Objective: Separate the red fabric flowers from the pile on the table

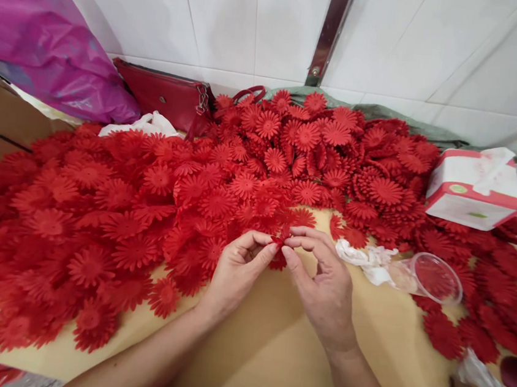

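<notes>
Between my fingertips, above the middle of the table, is a small red petal piece point(280, 240), mostly covered by the fingers. My left hand point(244, 269) pinches it with thumb and forefinger. My right hand point(321, 277) meets it from the other side, thumb and forefinger closed on the same piece. Just behind and to the left of both hands lies a wide heap of loose red fabric flower petals point(144, 224), many-pointed and flat, each with a small dot at its centre. A further pile of stacked red flowers point(310, 137) rises at the back.
A tissue box point(476, 185) sits on flowers at the right. Near my right hand are crumpled tissue point(367, 257) and a clear plastic cup point(437, 279) on its side. A red purse point(162, 97) and purple bag point(49, 30) stand back left against the tiled wall point(285, 24).
</notes>
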`<state>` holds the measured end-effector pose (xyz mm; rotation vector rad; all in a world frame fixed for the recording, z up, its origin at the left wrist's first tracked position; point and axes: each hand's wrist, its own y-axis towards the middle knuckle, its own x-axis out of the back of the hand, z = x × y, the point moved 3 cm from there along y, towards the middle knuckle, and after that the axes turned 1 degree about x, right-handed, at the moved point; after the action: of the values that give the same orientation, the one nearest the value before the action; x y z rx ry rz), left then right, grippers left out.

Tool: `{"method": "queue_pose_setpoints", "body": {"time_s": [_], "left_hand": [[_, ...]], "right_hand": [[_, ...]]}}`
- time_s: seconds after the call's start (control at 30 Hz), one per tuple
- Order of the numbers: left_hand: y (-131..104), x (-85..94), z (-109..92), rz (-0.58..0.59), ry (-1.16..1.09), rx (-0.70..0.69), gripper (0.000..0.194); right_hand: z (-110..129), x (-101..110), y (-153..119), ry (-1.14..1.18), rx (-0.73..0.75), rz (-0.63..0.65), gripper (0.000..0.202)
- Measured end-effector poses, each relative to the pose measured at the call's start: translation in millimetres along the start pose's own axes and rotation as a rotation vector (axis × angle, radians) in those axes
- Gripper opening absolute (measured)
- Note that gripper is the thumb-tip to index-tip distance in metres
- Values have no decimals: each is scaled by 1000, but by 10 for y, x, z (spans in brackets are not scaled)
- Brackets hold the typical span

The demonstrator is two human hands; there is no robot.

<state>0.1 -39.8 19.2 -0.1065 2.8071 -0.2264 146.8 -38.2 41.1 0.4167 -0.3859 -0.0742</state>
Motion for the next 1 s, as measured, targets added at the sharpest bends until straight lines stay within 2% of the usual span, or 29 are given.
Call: {"method": "queue_pose_setpoints", "body": {"time_s": [0.27, 0.43, 0.73, 0.87, 1.0], "left_hand": [[3, 30, 9, -31, 55, -52, 31], [-16, 18, -26, 24, 124, -76, 28], [-28, -31, -20, 106, 157, -94, 29], [-3, 34, 50, 43, 146, -97, 29], [23, 71, 72, 1, 118, -105, 29]], "right_hand": [[6, -40, -20, 40, -1, 31, 6], [-22, -33, -21, 139, -63, 32, 4], [-180, -36, -38, 397, -312, 62, 10], [-246, -47, -40, 505, -393, 12, 10], [-237, -34, -27, 489, -403, -31, 13]]}}
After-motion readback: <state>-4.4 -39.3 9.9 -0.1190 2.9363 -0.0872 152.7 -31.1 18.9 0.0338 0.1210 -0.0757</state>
